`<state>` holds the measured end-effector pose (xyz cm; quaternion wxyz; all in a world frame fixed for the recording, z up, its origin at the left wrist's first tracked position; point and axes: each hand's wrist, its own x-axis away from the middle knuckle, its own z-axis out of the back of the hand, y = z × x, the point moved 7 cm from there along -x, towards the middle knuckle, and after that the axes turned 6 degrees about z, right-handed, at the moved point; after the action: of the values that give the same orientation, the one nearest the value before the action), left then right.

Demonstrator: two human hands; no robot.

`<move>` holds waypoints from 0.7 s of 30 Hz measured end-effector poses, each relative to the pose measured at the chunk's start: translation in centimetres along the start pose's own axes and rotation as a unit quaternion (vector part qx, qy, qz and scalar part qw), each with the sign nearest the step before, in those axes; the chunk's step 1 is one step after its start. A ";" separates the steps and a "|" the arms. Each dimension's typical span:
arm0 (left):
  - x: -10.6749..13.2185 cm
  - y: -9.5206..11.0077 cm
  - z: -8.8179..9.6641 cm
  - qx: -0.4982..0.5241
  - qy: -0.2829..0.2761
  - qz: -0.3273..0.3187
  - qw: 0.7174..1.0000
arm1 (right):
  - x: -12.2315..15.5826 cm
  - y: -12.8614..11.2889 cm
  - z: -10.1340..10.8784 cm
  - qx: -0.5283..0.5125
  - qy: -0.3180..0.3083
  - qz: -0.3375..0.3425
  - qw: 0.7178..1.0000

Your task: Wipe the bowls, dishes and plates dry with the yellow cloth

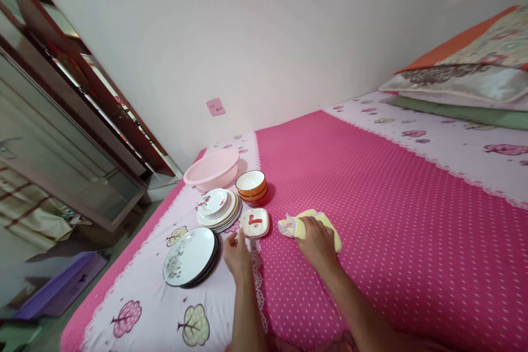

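While the yellow cloth [292,227] is grasped in the right hand [315,239] over the pink dotted bedspread [371,187], the left hand [237,253] is held beside the stacked square dishes [254,223], fingers parted and gripping nothing; whether their rim is touched cannot be told. A dish is best steadied by its rim, with the cloth kept bunched beneath the fingers. Movement is restricted by orange-sided bowls [251,184] beyond and by dark-edged plates [191,256] at the left, toward the bed's edge; wider room is offered rightward, toward the pillows [466,85].
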<state>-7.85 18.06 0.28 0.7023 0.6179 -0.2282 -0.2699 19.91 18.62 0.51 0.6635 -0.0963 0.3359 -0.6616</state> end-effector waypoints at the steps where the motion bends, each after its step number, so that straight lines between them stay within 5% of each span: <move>1: 0.0 0.1 -0.5 -0.031 -0.003 -0.005 0.999 | 0.0 0.0 -0.1 0.002 0.001 0.001 1.000; 10: 0.2 1.2 -1.7 -0.231 -0.006 -0.026 0.973 | 0.6 0.1 -0.7 0.012 0.013 0.021 1.000; 21: 0.1 2.4 -1.8 -0.269 -0.020 -0.045 0.962 | 0.8 0.0 -0.7 -0.012 0.027 0.054 0.998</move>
<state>-6.30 19.55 2.46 0.8250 0.4105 -0.1331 -0.3649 19.45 18.10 -0.26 0.6878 -0.0677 0.3663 -0.6231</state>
